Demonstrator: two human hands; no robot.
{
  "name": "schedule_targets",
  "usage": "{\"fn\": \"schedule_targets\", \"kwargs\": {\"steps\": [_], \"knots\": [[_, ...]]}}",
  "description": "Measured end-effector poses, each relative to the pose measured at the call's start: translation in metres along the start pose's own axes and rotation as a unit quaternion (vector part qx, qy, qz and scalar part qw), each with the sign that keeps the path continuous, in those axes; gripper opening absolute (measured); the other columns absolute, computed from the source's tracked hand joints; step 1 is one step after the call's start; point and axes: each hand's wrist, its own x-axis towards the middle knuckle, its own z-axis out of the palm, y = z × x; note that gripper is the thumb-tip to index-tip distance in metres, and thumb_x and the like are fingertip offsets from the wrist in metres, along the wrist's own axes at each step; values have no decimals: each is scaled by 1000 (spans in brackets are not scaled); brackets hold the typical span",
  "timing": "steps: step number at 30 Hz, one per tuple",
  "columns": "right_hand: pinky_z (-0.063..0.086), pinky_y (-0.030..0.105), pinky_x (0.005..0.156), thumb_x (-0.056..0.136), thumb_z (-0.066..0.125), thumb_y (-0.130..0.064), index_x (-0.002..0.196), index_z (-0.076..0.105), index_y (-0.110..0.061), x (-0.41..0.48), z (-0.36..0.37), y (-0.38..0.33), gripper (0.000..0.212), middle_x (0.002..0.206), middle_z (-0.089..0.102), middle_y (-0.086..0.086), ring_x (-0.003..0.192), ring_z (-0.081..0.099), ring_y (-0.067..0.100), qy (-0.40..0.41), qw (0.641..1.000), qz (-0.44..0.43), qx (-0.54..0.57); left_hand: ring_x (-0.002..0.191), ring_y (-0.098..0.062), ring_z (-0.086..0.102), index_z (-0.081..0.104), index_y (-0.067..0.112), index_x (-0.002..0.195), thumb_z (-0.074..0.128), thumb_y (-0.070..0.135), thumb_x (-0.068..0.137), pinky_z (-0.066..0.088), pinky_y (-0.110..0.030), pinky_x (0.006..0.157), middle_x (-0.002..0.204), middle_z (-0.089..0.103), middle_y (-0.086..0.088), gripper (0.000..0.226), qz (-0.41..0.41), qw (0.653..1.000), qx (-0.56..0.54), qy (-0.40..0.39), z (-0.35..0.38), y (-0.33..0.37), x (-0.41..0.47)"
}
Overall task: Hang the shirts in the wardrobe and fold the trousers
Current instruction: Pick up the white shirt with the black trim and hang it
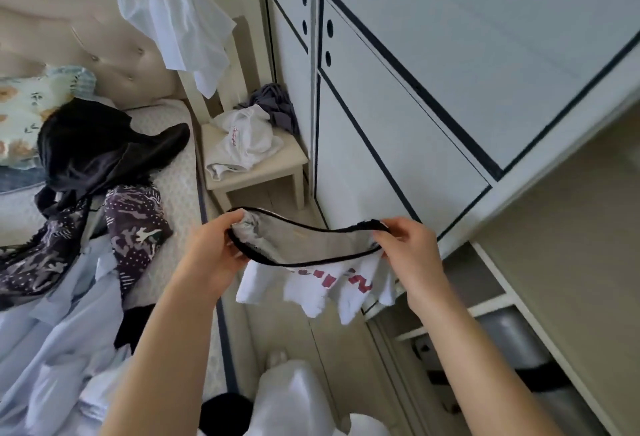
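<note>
Head view: the soft white shirt (313,285) hung, black-trimmed opening stretched left-to-right; left hand (212,249) and right hand (410,250) fingers pinched its ends.

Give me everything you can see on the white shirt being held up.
The white shirt looks like soft cotton, with red lettering partly hidden in folds and a black-trimmed opening. The left hand and right hand pinch that trim at either end, stretching it wide. The rest hangs crumpled below, in mid-air over the floor between bed and wardrobe.
</note>
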Motion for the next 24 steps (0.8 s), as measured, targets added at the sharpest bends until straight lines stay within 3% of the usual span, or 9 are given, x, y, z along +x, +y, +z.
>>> {"fn": "schedule_targets", "kwargs": {"steps": [5,10,13,18,24], "knots": [[45,13,65,87,68,-12,90,69,-16,-38,-51,24,5,81,69,-4,77,65,5,-7,999,-32,-19,66,-15,71,66,6,94,59,18,96,57,-31,60,80,72,-6,13,31,999,-30,11,20,-50,-52],[46,17,67,86,70,-15,86,70,-16,-68,-94,46,1,78,70,-5,77,66,6,1,999,-29,-22,75,-19,68,66,7,96,59,21,97,56,-34,68,85,69,-7,15,25,998,-57,7,39,-86,-91],[47,12,64,84,73,-20,86,70,-14,-86,-117,56,8,76,70,-5,72,64,2,27,999,-25,-16,78,-21,67,66,6,98,59,22,97,57,-34,71,87,68,-8,18,10,998,-56,-6,46,-103,-108],[51,26,73,87,69,-17,91,70,-13,-109,-146,70,6,83,71,0,83,66,14,80,997,-1,-2,76,-21,68,65,4,99,63,20,94,60,-29,64,88,68,-11,17,-34,996,-77,-22,55,-121,-124],[53,32,78,86,68,-16,86,69,-17,-133,-169,84,1,83,71,-2,83,67,15,167,985,35,33,60,-18,68,66,2,86,68,15,90,61,-29,59,70,70,-9,13,-47,998,7,-28,75,-131,-143]]}}
